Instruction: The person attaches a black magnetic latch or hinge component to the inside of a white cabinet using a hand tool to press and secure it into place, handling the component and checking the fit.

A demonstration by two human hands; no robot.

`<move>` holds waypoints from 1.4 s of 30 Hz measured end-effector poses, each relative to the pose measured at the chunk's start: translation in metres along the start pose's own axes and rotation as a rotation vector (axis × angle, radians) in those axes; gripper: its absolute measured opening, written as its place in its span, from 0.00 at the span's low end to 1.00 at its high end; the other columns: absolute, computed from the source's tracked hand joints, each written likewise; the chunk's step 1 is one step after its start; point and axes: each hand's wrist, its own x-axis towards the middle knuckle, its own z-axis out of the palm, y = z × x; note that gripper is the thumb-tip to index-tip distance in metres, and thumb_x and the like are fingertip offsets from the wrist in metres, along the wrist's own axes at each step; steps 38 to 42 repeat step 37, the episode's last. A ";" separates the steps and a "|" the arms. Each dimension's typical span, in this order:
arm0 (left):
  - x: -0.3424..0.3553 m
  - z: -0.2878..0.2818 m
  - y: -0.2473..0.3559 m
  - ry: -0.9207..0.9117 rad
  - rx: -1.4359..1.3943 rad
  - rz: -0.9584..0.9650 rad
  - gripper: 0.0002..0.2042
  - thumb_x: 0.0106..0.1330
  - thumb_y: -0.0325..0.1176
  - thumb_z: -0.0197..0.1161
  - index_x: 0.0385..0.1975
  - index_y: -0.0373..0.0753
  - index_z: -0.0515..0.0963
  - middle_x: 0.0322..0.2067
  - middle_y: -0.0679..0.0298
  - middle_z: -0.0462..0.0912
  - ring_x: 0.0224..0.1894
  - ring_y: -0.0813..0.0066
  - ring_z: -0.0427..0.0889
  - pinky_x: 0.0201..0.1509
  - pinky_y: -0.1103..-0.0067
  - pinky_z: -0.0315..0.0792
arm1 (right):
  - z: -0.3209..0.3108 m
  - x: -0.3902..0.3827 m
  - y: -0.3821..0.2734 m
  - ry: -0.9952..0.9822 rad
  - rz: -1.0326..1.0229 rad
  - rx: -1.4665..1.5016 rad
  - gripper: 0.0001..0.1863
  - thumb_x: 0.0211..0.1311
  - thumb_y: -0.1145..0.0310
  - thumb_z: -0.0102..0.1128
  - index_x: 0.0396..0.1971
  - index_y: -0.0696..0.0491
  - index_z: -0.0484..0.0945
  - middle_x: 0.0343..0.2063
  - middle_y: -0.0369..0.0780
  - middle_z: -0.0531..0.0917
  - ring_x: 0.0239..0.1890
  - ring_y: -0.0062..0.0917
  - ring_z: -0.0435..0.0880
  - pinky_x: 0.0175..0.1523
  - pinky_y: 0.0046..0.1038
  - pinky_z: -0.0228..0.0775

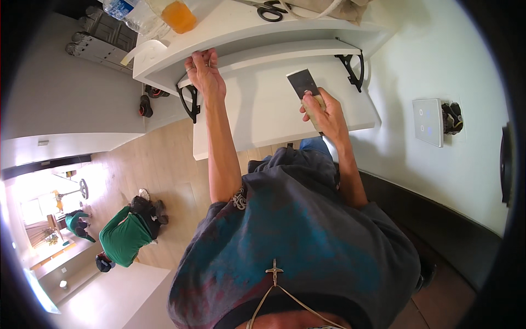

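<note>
My right hand (327, 114) is closed around the handle of a putty knife (303, 82) with a broad, dark metal blade. Its blade points up and left over the white drop-down flap (263, 101) of a wall desk. My left hand (206, 74), wearing a ring, is raised to the left end of the white cabinet (241, 39). Its fingers are curled together against the opening under the cabinet top; what they pinch, if anything, is hidden. Black hinged brackets (353, 68) join the flap to the cabinet at both sides.
On the cabinet top are a clear bottle (143, 19), a container of orange liquid (178, 16) and black-handled scissors (269, 11). A switch panel (428, 123) hangs off the right wall, wires exposed. A folded ladder (104, 46) is at left. A person in green (127, 236) bends over behind.
</note>
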 end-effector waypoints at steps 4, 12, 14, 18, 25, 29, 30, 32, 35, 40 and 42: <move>0.004 -0.004 -0.002 -0.061 0.005 0.050 0.14 0.70 0.34 0.63 0.50 0.41 0.68 0.45 0.60 0.81 0.46 0.70 0.83 0.48 0.82 0.80 | 0.005 0.007 -0.005 0.017 -0.053 0.044 0.14 0.71 0.62 0.57 0.38 0.60 0.77 0.24 0.38 0.81 0.24 0.17 0.79 0.30 0.22 0.74; 0.002 -0.004 -0.003 -0.039 0.017 0.018 0.16 0.71 0.34 0.61 0.54 0.41 0.67 0.47 0.58 0.81 0.48 0.68 0.83 0.53 0.75 0.78 | 0.004 0.011 -0.008 -0.069 -0.034 0.037 0.13 0.71 0.63 0.56 0.40 0.60 0.76 0.25 0.38 0.81 0.28 0.18 0.81 0.31 0.22 0.76; -0.004 0.007 -0.011 -0.084 0.046 -0.031 0.16 0.72 0.35 0.61 0.54 0.41 0.67 0.47 0.57 0.81 0.48 0.68 0.83 0.54 0.74 0.78 | 0.002 0.010 -0.003 -0.049 -0.075 0.036 0.13 0.72 0.64 0.56 0.40 0.60 0.76 0.26 0.38 0.81 0.28 0.18 0.81 0.31 0.23 0.77; -0.037 0.046 -0.029 -0.249 0.102 -0.248 0.16 0.71 0.35 0.61 0.52 0.38 0.67 0.45 0.57 0.81 0.45 0.68 0.84 0.50 0.75 0.79 | 0.002 0.007 -0.004 -0.027 -0.046 0.116 0.13 0.72 0.63 0.56 0.41 0.61 0.76 0.30 0.40 0.81 0.31 0.19 0.82 0.31 0.24 0.78; -0.036 0.097 -0.076 -0.296 0.147 -0.176 0.15 0.69 0.36 0.64 0.47 0.33 0.72 0.37 0.58 0.83 0.39 0.68 0.85 0.49 0.75 0.79 | -0.014 -0.007 -0.015 0.077 0.017 0.074 0.16 0.72 0.60 0.56 0.42 0.59 0.77 0.29 0.40 0.83 0.27 0.20 0.83 0.31 0.23 0.76; -0.029 0.069 -0.069 -0.348 0.347 -0.080 0.14 0.73 0.40 0.57 0.42 0.33 0.75 0.35 0.58 0.84 0.34 0.67 0.85 0.47 0.72 0.79 | -0.015 -0.009 0.006 0.085 -0.022 0.083 0.18 0.71 0.58 0.57 0.45 0.60 0.77 0.30 0.41 0.85 0.27 0.21 0.84 0.31 0.23 0.75; -0.026 0.054 -0.076 -0.368 0.513 -0.034 0.16 0.74 0.42 0.54 0.41 0.33 0.76 0.35 0.58 0.85 0.35 0.68 0.85 0.47 0.71 0.78 | -0.020 -0.009 0.013 0.093 0.012 0.013 0.21 0.72 0.56 0.56 0.48 0.62 0.77 0.32 0.42 0.86 0.28 0.23 0.85 0.32 0.23 0.77; -0.031 0.060 -0.108 -0.404 0.275 -0.065 0.25 0.76 0.48 0.43 0.36 0.31 0.80 0.36 0.55 0.86 0.41 0.62 0.85 0.52 0.68 0.76 | -0.041 -0.007 0.018 0.160 0.104 -0.030 0.23 0.73 0.56 0.54 0.51 0.63 0.75 0.37 0.46 0.85 0.31 0.29 0.87 0.36 0.26 0.81; -0.031 0.097 -0.127 -0.307 0.205 -0.157 0.13 0.73 0.31 0.54 0.48 0.26 0.71 0.33 0.51 0.82 0.37 0.63 0.86 0.40 0.70 0.83 | -0.086 0.014 0.039 0.215 0.063 -0.025 0.27 0.74 0.53 0.50 0.60 0.60 0.67 0.38 0.46 0.84 0.34 0.30 0.87 0.36 0.27 0.79; -0.047 0.114 -0.083 -0.289 0.069 -0.098 0.16 0.74 0.31 0.53 0.55 0.28 0.63 0.33 0.53 0.81 0.37 0.64 0.87 0.40 0.71 0.84 | -0.081 0.024 0.017 0.089 -0.046 -0.073 0.28 0.73 0.51 0.51 0.62 0.56 0.67 0.38 0.46 0.83 0.34 0.30 0.86 0.37 0.28 0.79; -0.047 0.114 -0.083 -0.289 0.069 -0.098 0.16 0.74 0.31 0.53 0.55 0.28 0.63 0.33 0.53 0.81 0.37 0.64 0.87 0.40 0.71 0.84 | -0.081 0.024 0.017 0.089 -0.046 -0.073 0.28 0.73 0.51 0.51 0.62 0.56 0.67 0.38 0.46 0.83 0.34 0.30 0.86 0.37 0.28 0.79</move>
